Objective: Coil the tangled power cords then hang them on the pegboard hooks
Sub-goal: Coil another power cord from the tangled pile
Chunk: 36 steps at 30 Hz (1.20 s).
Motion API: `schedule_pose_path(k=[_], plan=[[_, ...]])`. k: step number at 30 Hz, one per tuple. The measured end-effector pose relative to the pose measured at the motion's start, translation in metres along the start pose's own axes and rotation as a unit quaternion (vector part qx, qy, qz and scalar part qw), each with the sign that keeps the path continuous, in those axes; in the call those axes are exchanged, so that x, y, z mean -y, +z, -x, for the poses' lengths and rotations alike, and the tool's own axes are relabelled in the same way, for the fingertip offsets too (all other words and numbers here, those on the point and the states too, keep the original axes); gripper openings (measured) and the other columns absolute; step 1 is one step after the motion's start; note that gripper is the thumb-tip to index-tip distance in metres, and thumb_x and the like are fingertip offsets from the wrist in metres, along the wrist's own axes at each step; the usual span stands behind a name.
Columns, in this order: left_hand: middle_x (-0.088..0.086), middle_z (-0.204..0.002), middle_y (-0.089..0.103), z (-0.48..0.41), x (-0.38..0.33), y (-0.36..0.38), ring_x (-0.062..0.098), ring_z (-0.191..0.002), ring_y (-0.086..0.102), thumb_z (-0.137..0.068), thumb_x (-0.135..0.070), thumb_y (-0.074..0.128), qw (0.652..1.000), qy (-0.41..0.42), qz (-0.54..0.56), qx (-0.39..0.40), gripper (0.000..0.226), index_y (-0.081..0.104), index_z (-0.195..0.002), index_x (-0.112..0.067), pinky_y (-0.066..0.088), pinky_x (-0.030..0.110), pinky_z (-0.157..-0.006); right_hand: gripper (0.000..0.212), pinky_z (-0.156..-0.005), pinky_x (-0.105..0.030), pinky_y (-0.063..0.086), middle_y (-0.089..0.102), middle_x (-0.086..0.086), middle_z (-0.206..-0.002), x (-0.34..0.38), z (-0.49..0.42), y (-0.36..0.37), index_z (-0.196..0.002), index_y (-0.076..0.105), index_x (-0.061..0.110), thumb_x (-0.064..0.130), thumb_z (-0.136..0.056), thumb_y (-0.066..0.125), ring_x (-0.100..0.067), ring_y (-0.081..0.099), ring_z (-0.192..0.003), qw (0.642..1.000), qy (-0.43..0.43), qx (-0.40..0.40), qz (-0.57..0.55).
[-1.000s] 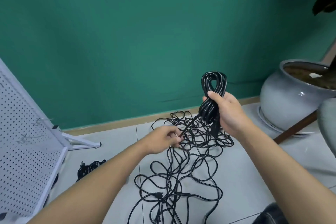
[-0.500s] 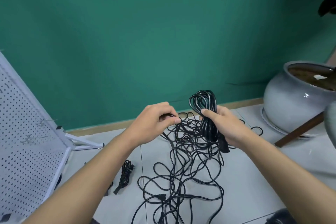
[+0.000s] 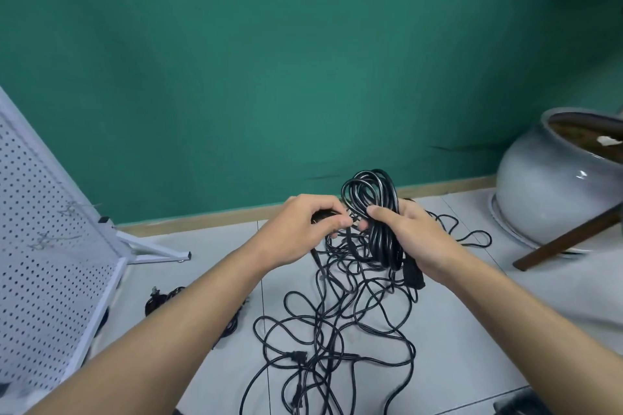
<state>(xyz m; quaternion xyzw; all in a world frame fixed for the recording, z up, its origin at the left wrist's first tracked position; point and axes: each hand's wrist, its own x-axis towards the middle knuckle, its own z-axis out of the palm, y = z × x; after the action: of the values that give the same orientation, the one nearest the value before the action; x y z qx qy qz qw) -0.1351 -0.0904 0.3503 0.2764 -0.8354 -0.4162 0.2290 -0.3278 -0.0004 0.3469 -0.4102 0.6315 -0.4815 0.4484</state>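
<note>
My right hand [image 3: 409,236] grips a black coiled cord [image 3: 374,209] of several loops, held upright above the floor, with its plug [image 3: 414,274] hanging below the palm. My left hand [image 3: 303,229] pinches a loose strand of the same black cord right beside the coil, fingertips almost touching my right thumb. Below both hands a tangled pile of black power cords [image 3: 337,330] spreads over the light floor tiles. A white pegboard [image 3: 43,263] with thin wire hooks [image 3: 50,241] leans at the left.
A small bundled black cord [image 3: 161,296] lies on the floor by the pegboard's foot. A large grey ceramic planter [image 3: 553,185] stands at the right, with a brown wooden leg [image 3: 566,239] slanting before it. A green wall runs behind.
My left hand rose from the pile, drawing a strand up to the coil. My right hand lowered the coil and came closer to the left one.
</note>
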Motion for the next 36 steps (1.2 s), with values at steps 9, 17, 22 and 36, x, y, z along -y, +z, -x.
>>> schedule_pose_path(k=[9, 17, 22, 36], plan=[[-0.013, -0.071, 0.071, 0.004, 0.002, 0.004, -0.001, -0.067, 0.062, -0.096, -0.025, 0.073, 0.998, -0.015, -0.053, 0.021, 0.014, 0.073, -0.081, -0.024, 0.048, 0.019, -0.07, 0.025, -0.056, -0.031, 0.049, 0.07, -0.007, -0.072, 0.004, 0.004, -0.008, -0.092, 0.071, 0.005, 0.024, -0.103, 0.059, -0.027, 0.058, -0.063, 0.991, 0.046, -0.051, -0.116], [-0.007, -0.09, 0.068, -0.001, -0.005, 0.014, 0.008, -0.081, 0.064, -0.087, -0.023, 0.082, 0.997, 0.052, -0.027, -0.041, 0.003, 0.08, -0.088, -0.022, 0.048, 0.022, -0.074, 0.028, -0.052, -0.026, 0.045, 0.067, -0.012, -0.07, 0.0, 0.01, 0.006, -0.094, 0.07, -0.001, 0.018, -0.105, 0.054, -0.016, 0.059, -0.055, 0.997, 0.033, 0.072, -0.011], [0.001, -0.09, 0.063, -0.004, 0.001, 0.012, 0.006, -0.069, 0.049, -0.066, -0.024, 0.097, 0.99, 0.006, 0.035, -0.138, 0.034, 0.068, -0.082, -0.02, 0.041, 0.016, -0.065, 0.03, -0.061, -0.029, 0.055, 0.076, -0.023, -0.106, 0.003, 0.009, 0.005, -0.113, 0.069, -0.005, 0.018, -0.107, 0.051, -0.021, 0.068, -0.068, 0.986, 0.062, 0.134, -0.076], [0.006, -0.075, 0.062, -0.003, 0.016, 0.014, 0.03, -0.067, 0.061, -0.064, -0.059, 0.09, 0.984, -0.073, 0.094, -0.131, 0.061, 0.052, -0.088, -0.018, 0.054, 0.044, -0.069, 0.015, -0.057, -0.031, 0.047, 0.063, -0.013, -0.085, -0.003, 0.007, 0.004, -0.091, 0.073, 0.007, 0.02, -0.097, 0.067, -0.021, 0.055, -0.062, 0.981, 0.066, 0.135, -0.122]])
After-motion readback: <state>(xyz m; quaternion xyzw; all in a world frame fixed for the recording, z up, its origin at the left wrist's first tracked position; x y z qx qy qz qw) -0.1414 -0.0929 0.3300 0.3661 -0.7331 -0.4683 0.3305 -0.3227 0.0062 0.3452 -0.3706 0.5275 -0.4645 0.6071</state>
